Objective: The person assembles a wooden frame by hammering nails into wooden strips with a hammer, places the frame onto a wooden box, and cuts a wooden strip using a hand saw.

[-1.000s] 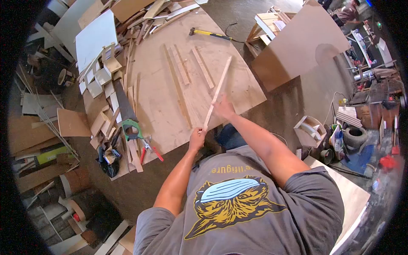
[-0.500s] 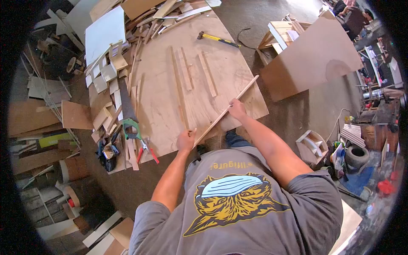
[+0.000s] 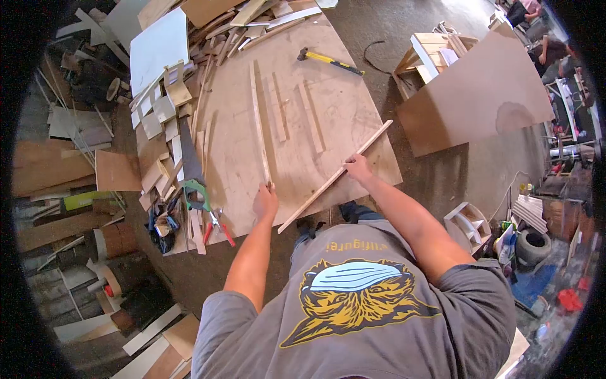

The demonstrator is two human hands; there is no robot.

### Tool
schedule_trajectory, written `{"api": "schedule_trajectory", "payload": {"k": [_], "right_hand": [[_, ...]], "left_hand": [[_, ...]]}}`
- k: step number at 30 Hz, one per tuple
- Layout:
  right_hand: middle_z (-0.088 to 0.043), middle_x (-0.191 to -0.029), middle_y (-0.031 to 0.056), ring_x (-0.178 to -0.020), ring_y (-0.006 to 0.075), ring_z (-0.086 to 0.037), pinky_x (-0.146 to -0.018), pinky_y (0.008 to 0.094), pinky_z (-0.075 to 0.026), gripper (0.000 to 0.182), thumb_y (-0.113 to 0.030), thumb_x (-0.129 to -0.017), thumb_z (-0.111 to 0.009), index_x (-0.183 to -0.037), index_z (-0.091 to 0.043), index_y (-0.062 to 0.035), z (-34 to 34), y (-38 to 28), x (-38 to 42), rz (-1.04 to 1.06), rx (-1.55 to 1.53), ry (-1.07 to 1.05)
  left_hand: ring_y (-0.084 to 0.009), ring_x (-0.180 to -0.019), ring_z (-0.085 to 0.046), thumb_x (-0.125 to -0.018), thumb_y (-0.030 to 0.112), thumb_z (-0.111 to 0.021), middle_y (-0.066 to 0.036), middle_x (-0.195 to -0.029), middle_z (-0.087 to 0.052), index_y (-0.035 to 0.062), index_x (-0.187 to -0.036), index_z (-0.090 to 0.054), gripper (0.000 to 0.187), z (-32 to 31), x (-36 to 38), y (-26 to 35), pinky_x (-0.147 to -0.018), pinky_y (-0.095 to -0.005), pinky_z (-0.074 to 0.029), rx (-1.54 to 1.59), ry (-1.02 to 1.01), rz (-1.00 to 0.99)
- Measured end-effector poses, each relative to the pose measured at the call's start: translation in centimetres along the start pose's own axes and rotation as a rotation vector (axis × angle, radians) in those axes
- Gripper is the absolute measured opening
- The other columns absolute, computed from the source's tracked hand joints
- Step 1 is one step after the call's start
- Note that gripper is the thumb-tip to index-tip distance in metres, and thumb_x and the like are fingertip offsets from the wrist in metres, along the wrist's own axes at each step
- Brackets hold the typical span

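Note:
My right hand (image 3: 358,167) is closed around the middle of a long thin wooden strip (image 3: 312,200), which slants across the near right corner of the plywood tabletop (image 3: 353,114). My left hand (image 3: 266,202) pinches the near end of another long wooden strip (image 3: 258,120), which points away from me over the board. Two shorter wooden strips lie between them: one (image 3: 278,107) beside the long strip, the other (image 3: 310,120) farther right. A hammer (image 3: 330,61) with a yellow and black handle rests near the far right edge.
At the left edge lie a green-handled saw (image 3: 196,194) and red-handled pliers (image 3: 218,227), beside piled wood offcuts (image 3: 165,108). A large brown panel (image 3: 473,95) leans against a wooden frame on the right. People (image 3: 549,54) are in the far right background.
My left hand has left the near end of the slanting strip and taken the long strip's near end, which has tipped slightly. My right hand still holds its strip.

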State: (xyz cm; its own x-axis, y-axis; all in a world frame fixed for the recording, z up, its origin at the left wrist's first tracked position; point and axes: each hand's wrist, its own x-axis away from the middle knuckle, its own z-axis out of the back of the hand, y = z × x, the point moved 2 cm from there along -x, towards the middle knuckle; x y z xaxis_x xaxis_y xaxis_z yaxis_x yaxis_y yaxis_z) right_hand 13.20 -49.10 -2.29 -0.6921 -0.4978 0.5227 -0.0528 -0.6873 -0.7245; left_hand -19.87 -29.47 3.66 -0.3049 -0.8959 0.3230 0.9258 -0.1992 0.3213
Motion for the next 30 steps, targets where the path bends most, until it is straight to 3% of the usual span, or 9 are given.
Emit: {"api": "schedule_trajectory", "payload": {"k": [5,8,11,14,18,21,24,27,30], "right_hand": [[-0.078,-0.102,0.0178,-0.096,0.0273,-0.075,-0.088,0.0401,-0.059,0.032,-0.026,-0.084,-0.079,-0.109,-0.08,-0.006,0.8,1.7,-0.2,-0.058,-0.002,-0.08],[-0.07,-0.089,0.0086,-0.061,0.0132,-0.06,-0.051,0.0303,-0.049,0.032,-0.015,-0.095,-0.076,-0.122,-0.07,-0.0009,1.2,0.1,1.0,0.057,-0.146,-0.16],[-0.071,-0.095,0.0098,-0.061,0.0131,-0.06,-0.052,0.0305,-0.051,0.04,-0.016,-0.095,-0.074,-0.132,-0.067,-0.0028,0.8,-1.6,2.3,0.106,-0.246,-0.315],[-0.072,-0.1,0.0097,-0.069,0.0135,-0.064,-0.057,0.0311,-0.053,0.044,-0.017,-0.095,-0.073,-0.137,-0.065,-0.0044,0.9,-3.2,4.0,0.095,-0.145,-0.339],[-0.071,-0.11,0.0176,-0.089,0.0272,-0.071,-0.078,0.0438,-0.06,0.051,-0.015,-0.092,-0.071,-0.141,-0.061,-0.0076,2.2,-4.2,4.6,0.126,-0.032,-0.143],[-0.067,-0.124,0.0213,-0.113,0.0371,-0.067,-0.093,0.0532,-0.057,0.056,-0.016,-0.089,-0.072,-0.143,-0.059,-0.013,3.6,-4.2,3.8,0.26,0.358,0.049],[-0.059,-0.142,0.0176,-0.135,0.0399,-0.052,-0.103,0.0562,-0.052,0.059,-0.02,-0.087,-0.074,-0.144,-0.058,-0.0181,5.0,-5.1,3.2,0.418,0.557,0.161],[-0.05,-0.152,0.0118,-0.143,0.038,-0.044,-0.105,0.0539,-0.052,0.058,-0.023,-0.086,-0.075,-0.142,-0.06,-0.0217,6.3,-6.5,3.4,0.406,0.678,0.128],[-0.05,-0.153,0.0097,-0.14,0.0365,-0.047,-0.106,0.0514,-0.052,0.057,-0.024,-0.086,-0.075,-0.142,-0.061,-0.0218,6.8,-5.7,1.8,0.385,0.751,0.118]], "left_hand": [[-0.04,-0.098,-0.07,-0.1,0.044,-0.066,-0.019,-0.103,-0.072,0.0119,-0.125,-0.063,0.042,2.3,-4.6,4.1,-0.085,-0.0544,-0.056,-0.039,0.456,-0.166],[-0.0355,-0.1,-0.069,-0.097,0.045,-0.07,-0.017,-0.106,-0.072,0.0118,-0.12,-0.068,0.041,1.0,-3.6,6.1,-0.086,-0.0513,-0.055,0.118,0.094,-0.32],[-0.0339,-0.103,-0.068,-0.093,0.042,-0.074,-0.014,-0.11,-0.07,0.0133,-0.118,-0.071,0.038,-0.3,2.6,9.0,-0.087,-0.0485,-0.055,0.161,-0.074,-0.595],[-0.0343,-0.102,-0.068,-0.091,0.035,-0.075,-0.012,-0.109,-0.07,0.014,-0.119,-0.071,0.035,-3.3,5.6,7.9,-0.086,-0.0478,-0.055,0.044,-0.065,-0.739],[-0.0341,-0.1,-0.067,-0.092,0.03,-0.074,-0.011,-0.107,-0.069,0.0145,-0.119,-0.07,0.032,-4.7,6.7,5.6,-0.084,-0.047,-0.055,0.061,-0.017,-0.72],[-0.0335,-0.098,-0.067,-0.092,0.03,-0.074,-0.01,-0.105,-0.069,0.0153,-0.119,-0.069,0.031,-4.2,6.7,4.5,-0.082,-0.0465,-0.055,0.023,0.03,-0.715],[-0.0327,-0.098,-0.066,-0.092,0.031,-0.074,-0.009,-0.104,-0.068,0.0158,-0.119,-0.069,0.032,-3.6,6.4,4.1,-0.082,-0.0461,-0.055,-0.074,0.027,-0.715],[-0.0316,-0.1,-0.065,-0.092,0.031,-0.074,-0.008,-0.106,-0.067,0.0155,-0.12,-0.069,0.032,-3.1,5.8,4.6,-0.083,-0.0455,-0.054,-0.145,0.06,-0.732],[-0.0302,-0.103,-0.064,-0.092,0.03,-0.074,-0.007,-0.109,-0.067,0.015,-0.121,-0.069,0.033,-3.1,5.0,5.6,-0.085,-0.0446,-0.053,-0.178,0.091,-0.736]]}}
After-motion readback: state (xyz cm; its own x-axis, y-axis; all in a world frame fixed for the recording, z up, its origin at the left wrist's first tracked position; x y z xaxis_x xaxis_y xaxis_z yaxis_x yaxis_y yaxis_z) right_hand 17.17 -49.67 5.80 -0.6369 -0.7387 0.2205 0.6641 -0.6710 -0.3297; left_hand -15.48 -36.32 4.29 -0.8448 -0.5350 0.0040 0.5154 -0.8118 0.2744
